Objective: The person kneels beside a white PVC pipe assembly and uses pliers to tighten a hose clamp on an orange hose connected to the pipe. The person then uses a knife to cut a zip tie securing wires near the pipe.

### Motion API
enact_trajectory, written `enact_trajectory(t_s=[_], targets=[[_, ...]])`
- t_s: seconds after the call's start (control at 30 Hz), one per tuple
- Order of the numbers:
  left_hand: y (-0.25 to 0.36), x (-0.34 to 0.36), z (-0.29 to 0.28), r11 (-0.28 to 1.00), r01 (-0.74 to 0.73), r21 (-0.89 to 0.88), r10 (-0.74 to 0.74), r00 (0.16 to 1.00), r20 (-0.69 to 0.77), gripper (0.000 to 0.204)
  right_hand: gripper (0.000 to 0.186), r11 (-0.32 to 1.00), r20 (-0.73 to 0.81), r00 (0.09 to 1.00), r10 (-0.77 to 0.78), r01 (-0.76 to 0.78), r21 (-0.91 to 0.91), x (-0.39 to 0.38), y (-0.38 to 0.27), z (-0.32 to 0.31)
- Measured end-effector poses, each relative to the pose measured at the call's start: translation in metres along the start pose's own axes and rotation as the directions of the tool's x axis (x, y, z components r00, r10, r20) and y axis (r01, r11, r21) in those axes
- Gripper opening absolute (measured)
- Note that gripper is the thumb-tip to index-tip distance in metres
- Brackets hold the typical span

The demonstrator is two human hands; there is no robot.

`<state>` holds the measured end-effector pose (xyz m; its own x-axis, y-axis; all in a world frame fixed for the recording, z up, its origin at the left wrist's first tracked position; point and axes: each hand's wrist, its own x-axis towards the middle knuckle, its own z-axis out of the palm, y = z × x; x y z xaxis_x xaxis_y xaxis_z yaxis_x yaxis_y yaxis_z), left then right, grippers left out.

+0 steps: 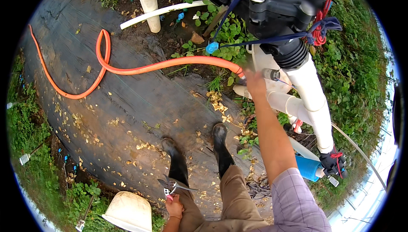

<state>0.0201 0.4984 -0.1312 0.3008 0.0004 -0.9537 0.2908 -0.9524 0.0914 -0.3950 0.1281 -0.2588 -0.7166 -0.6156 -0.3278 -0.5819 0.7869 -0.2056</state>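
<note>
My left hand [174, 207], low in the view beside my left leg, is closed around the pink-red handle of a plier-like hand tool [171, 185]. Its dark metal jaws and a second handle are spread apart; its exact kind is unclear. My right hand [256, 85] reaches forward to the end of an orange hose [170, 64] and touches it, next to a grey-and-black fitting [270, 74] by the white pipework. Motion smears the fingers, so their grip does not show. From there the hose runs left over dark sheeting, loops once and curves away.
Thick white pipe [314, 91] and a black valve assembly [272, 15] with blue straps and red cord stand at right. A white pipe [165, 11] lies ahead. A whitish tub [129, 210] sits lower left, a blue cylinder [307, 168] lower right. Dry leaves litter the black sheeting [127, 113].
</note>
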Motion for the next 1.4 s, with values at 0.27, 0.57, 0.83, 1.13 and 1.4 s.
enact_trajectory(t_s=[0.27,0.57,0.83,1.13,1.4], targets=[[-0.013,-0.001,0.005,0.994,0.055,-0.097,-0.059,0.998,-0.033,0.009,0.041,0.87,-0.115,0.871,-0.478,0.453,-0.193,0.029,0.028,0.045],[-0.02,-0.004,0.011,0.989,0.06,-0.135,-0.067,0.997,-0.046,0.008,0.042,0.83,-0.017,0.833,-0.554,0.55,-0.089,0.014,0.014,0.017],[-0.016,-0.004,0.007,0.973,0.122,-0.197,-0.121,0.992,0.021,0.01,0.038,0.871,-0.02,0.873,-0.487,0.487,0.062,-0.045,0.02,-0.016],[0.007,-0.012,-0.005,0.999,0.029,0.018,-0.03,0.998,0.059,0.016,0.04,0.896,0.121,0.89,-0.44,0.445,-0.014,-0.065,0.051,-0.058],[0.011,-0.02,0.014,0.964,0.221,-0.145,-0.201,0.97,0.14,0.017,0.06,0.87,0.206,0.861,-0.465,0.487,-0.072,-0.009,0.026,-0.026]])
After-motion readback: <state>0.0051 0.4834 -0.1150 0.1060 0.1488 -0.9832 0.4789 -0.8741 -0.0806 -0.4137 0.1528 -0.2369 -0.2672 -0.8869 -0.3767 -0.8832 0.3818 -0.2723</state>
